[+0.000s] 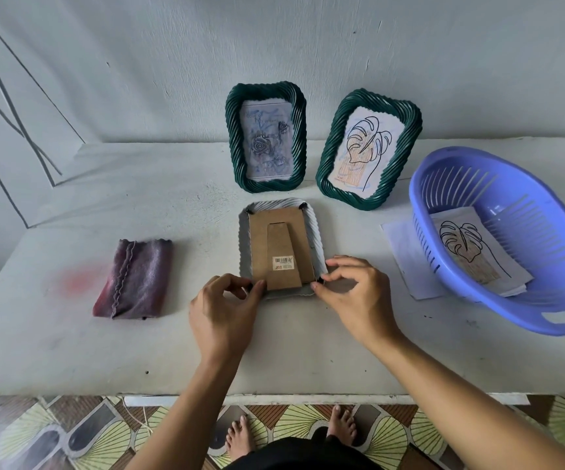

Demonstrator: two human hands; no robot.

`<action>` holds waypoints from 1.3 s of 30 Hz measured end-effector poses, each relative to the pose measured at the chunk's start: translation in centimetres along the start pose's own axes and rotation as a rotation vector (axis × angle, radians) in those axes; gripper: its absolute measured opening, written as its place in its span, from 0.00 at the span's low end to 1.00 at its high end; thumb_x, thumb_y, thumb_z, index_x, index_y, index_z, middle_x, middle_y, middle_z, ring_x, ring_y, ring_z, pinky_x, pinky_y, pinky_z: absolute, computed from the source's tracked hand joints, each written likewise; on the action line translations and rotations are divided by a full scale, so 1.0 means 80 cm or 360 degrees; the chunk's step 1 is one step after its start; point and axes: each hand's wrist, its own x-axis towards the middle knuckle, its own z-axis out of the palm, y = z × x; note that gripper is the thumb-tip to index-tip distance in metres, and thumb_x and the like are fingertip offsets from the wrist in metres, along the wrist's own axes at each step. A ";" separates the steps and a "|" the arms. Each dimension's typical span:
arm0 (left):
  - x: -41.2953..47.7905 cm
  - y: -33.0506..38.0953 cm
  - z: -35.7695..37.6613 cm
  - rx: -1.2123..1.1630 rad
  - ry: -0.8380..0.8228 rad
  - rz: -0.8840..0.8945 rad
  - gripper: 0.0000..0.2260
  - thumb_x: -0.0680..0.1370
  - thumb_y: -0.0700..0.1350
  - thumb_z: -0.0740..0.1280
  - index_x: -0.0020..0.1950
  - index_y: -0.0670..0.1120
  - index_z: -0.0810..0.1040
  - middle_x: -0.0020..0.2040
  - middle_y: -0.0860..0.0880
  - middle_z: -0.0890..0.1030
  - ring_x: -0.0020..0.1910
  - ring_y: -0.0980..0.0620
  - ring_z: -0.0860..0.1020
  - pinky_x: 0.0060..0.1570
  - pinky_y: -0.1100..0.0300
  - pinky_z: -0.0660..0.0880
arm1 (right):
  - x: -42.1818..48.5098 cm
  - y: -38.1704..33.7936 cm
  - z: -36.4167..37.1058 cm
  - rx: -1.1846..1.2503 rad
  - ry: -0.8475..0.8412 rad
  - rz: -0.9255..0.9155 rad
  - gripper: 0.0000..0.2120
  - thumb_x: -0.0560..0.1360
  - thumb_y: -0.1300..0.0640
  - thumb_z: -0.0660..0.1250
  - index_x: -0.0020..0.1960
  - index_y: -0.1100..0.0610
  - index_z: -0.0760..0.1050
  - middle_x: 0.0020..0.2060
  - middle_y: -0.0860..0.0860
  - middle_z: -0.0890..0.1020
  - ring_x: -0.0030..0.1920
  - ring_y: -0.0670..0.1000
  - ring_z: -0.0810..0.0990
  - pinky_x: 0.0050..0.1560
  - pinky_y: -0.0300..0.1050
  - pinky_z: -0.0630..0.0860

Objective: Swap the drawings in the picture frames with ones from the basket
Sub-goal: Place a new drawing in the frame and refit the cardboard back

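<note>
A picture frame (315, 228) lies face down at the table's middle, its brown cardboard back (281, 247) and folded stand facing up. My left hand (225, 310) pinches a small black clip at the frame's near left corner. My right hand (352, 293) pinches the clip at the near right corner. Two dark green frames stand against the wall: the left one (266, 137) holds a rose drawing, the right one (369, 149) a leaf drawing. A blue basket (512, 239) at the right holds a stack of drawings (478, 254), a leaf drawing on top.
A folded purple cloth (135, 283) lies on the table at the left. A white sheet of paper (406, 256) sticks out from under the basket. The table's front edge runs just below my forearms, with patterned floor tiles beneath.
</note>
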 end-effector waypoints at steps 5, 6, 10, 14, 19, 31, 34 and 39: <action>-0.001 -0.001 0.006 0.0016 0.0016 -0.0047 0.06 0.69 0.54 0.78 0.38 0.53 0.85 0.34 0.56 0.81 0.34 0.55 0.78 0.35 0.59 0.69 | 0.006 0.000 0.006 0.0055 0.0008 0.0121 0.10 0.60 0.61 0.82 0.35 0.54 0.82 0.45 0.47 0.84 0.49 0.45 0.82 0.54 0.33 0.73; -0.002 -0.001 0.006 0.0022 0.0021 -0.0051 0.06 0.69 0.54 0.77 0.38 0.54 0.85 0.34 0.56 0.81 0.34 0.55 0.78 0.35 0.59 0.69 | 0.007 0.001 0.007 0.0071 0.0003 0.0144 0.10 0.60 0.61 0.82 0.35 0.54 0.82 0.46 0.47 0.84 0.49 0.45 0.82 0.54 0.35 0.73; -0.004 -0.001 0.005 -0.0023 0.0028 -0.0036 0.06 0.69 0.54 0.78 0.42 0.56 0.84 0.35 0.58 0.80 0.33 0.59 0.77 0.36 0.59 0.73 | 0.007 -0.002 0.010 0.0103 0.0016 0.0237 0.10 0.60 0.62 0.81 0.35 0.55 0.82 0.46 0.45 0.83 0.49 0.44 0.81 0.54 0.35 0.73; 0.001 -0.003 0.002 -0.0009 -0.0025 0.0041 0.09 0.70 0.53 0.77 0.50 0.58 0.86 0.36 0.57 0.79 0.32 0.60 0.74 0.34 0.63 0.69 | 0.006 -0.007 0.012 0.0151 0.0049 0.0250 0.09 0.62 0.61 0.81 0.35 0.56 0.82 0.44 0.44 0.82 0.49 0.45 0.80 0.51 0.28 0.69; 0.006 -0.005 0.001 0.0022 -0.0061 0.0058 0.07 0.70 0.54 0.77 0.47 0.58 0.87 0.36 0.57 0.80 0.32 0.60 0.75 0.32 0.66 0.66 | 0.006 -0.011 0.017 0.0119 0.0119 0.0211 0.08 0.62 0.65 0.80 0.34 0.56 0.81 0.40 0.43 0.80 0.48 0.49 0.79 0.48 0.25 0.67; 0.008 -0.013 0.002 0.0068 -0.0064 0.0141 0.07 0.70 0.53 0.77 0.47 0.57 0.86 0.34 0.58 0.79 0.32 0.61 0.75 0.35 0.64 0.70 | 0.005 -0.004 0.020 -0.0008 0.0052 0.0117 0.08 0.64 0.64 0.79 0.35 0.53 0.83 0.43 0.47 0.78 0.49 0.47 0.75 0.52 0.25 0.64; 0.010 -0.014 0.001 0.0089 -0.0083 0.0147 0.07 0.70 0.54 0.77 0.47 0.57 0.86 0.35 0.57 0.79 0.33 0.61 0.75 0.34 0.66 0.68 | 0.008 -0.006 0.017 -0.0035 0.0006 0.0115 0.08 0.64 0.62 0.79 0.35 0.51 0.83 0.42 0.46 0.78 0.49 0.47 0.76 0.52 0.25 0.65; 0.019 -0.012 -0.007 0.0140 -0.0207 0.0131 0.07 0.71 0.55 0.76 0.46 0.57 0.86 0.35 0.57 0.80 0.35 0.58 0.77 0.34 0.63 0.69 | 0.027 -0.012 0.004 -0.0048 -0.0138 0.0122 0.03 0.69 0.53 0.77 0.40 0.49 0.84 0.40 0.45 0.82 0.46 0.45 0.80 0.51 0.35 0.73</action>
